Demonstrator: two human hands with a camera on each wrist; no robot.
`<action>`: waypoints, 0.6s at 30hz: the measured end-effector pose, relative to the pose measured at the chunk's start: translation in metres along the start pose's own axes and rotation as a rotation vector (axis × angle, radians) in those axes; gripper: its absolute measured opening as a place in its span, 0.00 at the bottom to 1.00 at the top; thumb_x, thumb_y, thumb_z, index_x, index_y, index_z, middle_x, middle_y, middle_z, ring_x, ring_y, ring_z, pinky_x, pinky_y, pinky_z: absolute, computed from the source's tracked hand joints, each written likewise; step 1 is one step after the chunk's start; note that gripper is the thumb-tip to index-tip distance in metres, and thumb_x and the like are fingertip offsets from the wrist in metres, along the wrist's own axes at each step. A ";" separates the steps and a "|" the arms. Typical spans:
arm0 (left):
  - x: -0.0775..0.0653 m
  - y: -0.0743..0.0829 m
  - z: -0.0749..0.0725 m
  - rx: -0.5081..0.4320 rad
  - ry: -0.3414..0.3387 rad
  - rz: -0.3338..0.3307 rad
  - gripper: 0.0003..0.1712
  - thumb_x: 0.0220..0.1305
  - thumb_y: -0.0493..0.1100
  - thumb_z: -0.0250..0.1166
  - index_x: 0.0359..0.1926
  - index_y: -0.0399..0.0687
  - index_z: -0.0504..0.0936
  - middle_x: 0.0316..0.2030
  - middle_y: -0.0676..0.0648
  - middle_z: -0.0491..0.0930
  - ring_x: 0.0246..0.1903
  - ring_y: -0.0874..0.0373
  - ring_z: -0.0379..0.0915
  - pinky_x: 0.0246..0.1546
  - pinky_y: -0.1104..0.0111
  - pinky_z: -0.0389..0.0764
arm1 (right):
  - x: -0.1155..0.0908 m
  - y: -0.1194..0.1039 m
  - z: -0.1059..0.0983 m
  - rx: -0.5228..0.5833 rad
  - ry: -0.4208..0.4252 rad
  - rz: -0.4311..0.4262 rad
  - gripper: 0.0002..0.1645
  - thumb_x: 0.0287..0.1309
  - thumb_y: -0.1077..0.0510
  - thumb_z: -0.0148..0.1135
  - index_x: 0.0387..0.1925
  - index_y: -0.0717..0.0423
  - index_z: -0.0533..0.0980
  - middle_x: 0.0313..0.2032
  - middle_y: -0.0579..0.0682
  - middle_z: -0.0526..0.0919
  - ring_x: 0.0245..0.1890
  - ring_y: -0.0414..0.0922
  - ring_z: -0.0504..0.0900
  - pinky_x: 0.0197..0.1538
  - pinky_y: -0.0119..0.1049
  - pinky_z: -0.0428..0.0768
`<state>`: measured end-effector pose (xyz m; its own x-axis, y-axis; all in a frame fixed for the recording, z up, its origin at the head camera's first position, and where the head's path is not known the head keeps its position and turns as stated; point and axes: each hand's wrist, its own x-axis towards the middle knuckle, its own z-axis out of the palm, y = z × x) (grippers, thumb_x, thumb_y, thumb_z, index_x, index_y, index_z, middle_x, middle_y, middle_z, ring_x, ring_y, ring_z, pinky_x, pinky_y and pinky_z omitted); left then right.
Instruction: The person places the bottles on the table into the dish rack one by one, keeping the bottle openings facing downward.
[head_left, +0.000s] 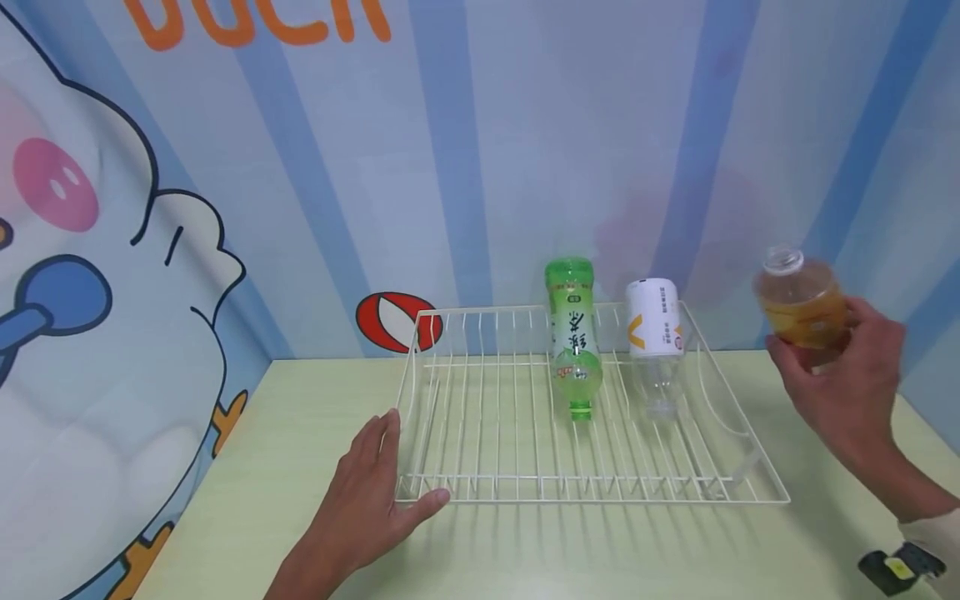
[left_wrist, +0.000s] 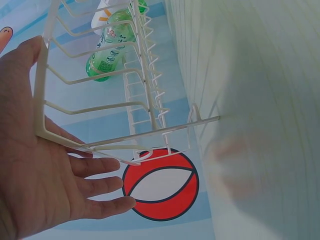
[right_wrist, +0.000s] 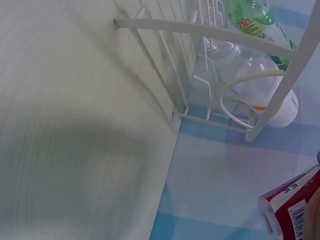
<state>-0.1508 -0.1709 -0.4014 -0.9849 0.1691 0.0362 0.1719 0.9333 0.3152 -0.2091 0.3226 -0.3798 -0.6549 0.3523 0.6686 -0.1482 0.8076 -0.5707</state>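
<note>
Up at the right, my right hand (head_left: 858, 379) grips a plastic bottle (head_left: 806, 304) with an amber-looking, blurred body and an uncapped mouth at its top. The right wrist view shows this bottle's base and red label with a barcode (right_wrist: 298, 220). At the left front corner of a white wire rack (head_left: 525, 502), my left hand (head_left: 360, 496) has its fingers extended along the side and its thumb by the front rail. In the rack, neck down, lean a green tea bottle (head_left: 573, 321) and a clear bottle with a white label (head_left: 654, 321).
The rack stands on a pale yellow table (head_left: 300, 450). Behind it rises a blue striped backdrop (head_left: 525, 167) with a cartoon figure (head_left: 90, 400) at the left and a red-and-white ball (head_left: 372, 323) printed low down.
</note>
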 end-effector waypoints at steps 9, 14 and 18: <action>-0.001 -0.002 0.002 0.025 0.031 0.028 0.66 0.55 0.75 0.63 0.76 0.33 0.50 0.74 0.34 0.53 0.73 0.38 0.46 0.68 0.40 0.55 | -0.002 -0.019 -0.003 0.113 -0.034 -0.156 0.49 0.43 0.67 0.76 0.68 0.59 0.65 0.54 0.68 0.67 0.52 0.54 0.70 0.43 0.17 0.61; -0.002 -0.004 0.003 0.040 0.047 0.049 0.66 0.56 0.75 0.62 0.76 0.33 0.50 0.75 0.35 0.52 0.73 0.38 0.45 0.67 0.40 0.56 | -0.004 -0.027 -0.004 0.088 -0.047 -0.256 0.51 0.42 0.65 0.76 0.69 0.58 0.64 0.54 0.69 0.68 0.52 0.57 0.66 0.46 0.38 0.67; -0.003 -0.005 0.002 0.051 0.073 0.075 0.65 0.56 0.74 0.62 0.76 0.33 0.50 0.75 0.35 0.52 0.73 0.38 0.45 0.66 0.39 0.57 | -0.005 -0.034 -0.005 0.076 -0.055 -0.305 0.50 0.43 0.60 0.75 0.69 0.57 0.65 0.54 0.68 0.69 0.53 0.60 0.66 0.44 0.54 0.67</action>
<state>-0.1483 -0.1759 -0.4050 -0.9677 0.2177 0.1271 0.2443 0.9341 0.2604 -0.1968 0.2954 -0.3615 -0.6108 0.0716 0.7886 -0.3975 0.8336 -0.3835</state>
